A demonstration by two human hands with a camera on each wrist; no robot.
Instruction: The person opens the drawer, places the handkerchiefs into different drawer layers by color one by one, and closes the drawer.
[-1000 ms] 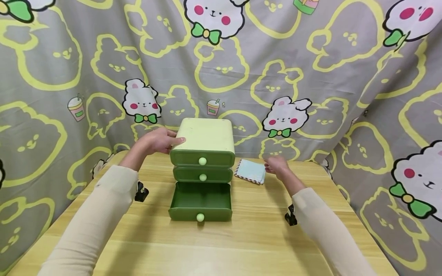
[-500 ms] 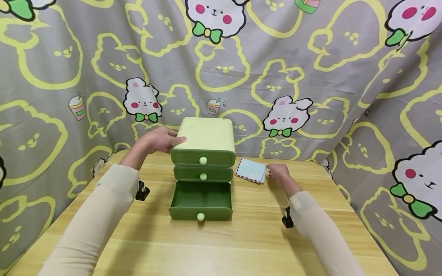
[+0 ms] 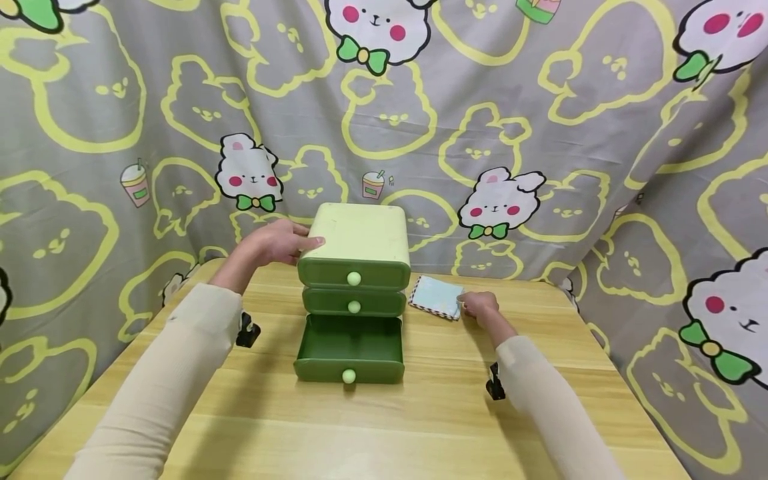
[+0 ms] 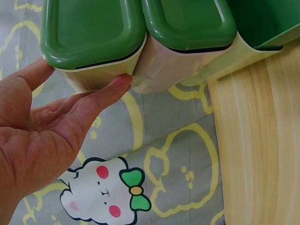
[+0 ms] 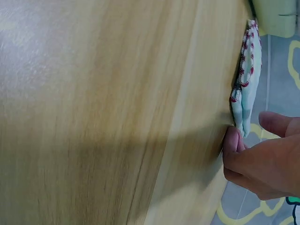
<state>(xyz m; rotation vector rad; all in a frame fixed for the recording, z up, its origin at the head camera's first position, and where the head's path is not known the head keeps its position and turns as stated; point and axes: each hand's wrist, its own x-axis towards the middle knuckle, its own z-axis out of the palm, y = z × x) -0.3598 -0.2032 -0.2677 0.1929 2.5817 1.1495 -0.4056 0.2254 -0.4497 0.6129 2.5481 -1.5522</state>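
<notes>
A small drawer cabinet (image 3: 363, 233) with a pale yellow-green shell and green drawers stands on the table. Its lowest drawer (image 3: 349, 370) is pulled out and its inside is bare; the two upper ones are in. My left hand (image 3: 279, 241) holds the cabinet's upper left corner, thumb on top and the other fingers along the side wall (image 4: 101, 77). To the right lies a folded light blue cloth (image 3: 437, 297) with a dark-and-white stitched edge. At its right edge are the fingertips of my right hand (image 3: 482, 307). In the right wrist view, the thumb stands apart above the cloth (image 5: 251, 89).
The wooden table (image 3: 360, 433) spreads in front of the cabinet and to both sides. A grey curtain (image 3: 390, 127) with yellow outlines and white bunnies hangs close behind. Black wrist mounts (image 3: 247, 330) hang below both sleeves.
My right hand first draws back a little from the cloth, then comes lower at its right edge. The left hand stays on the cabinet; the cloth keeps its place.
</notes>
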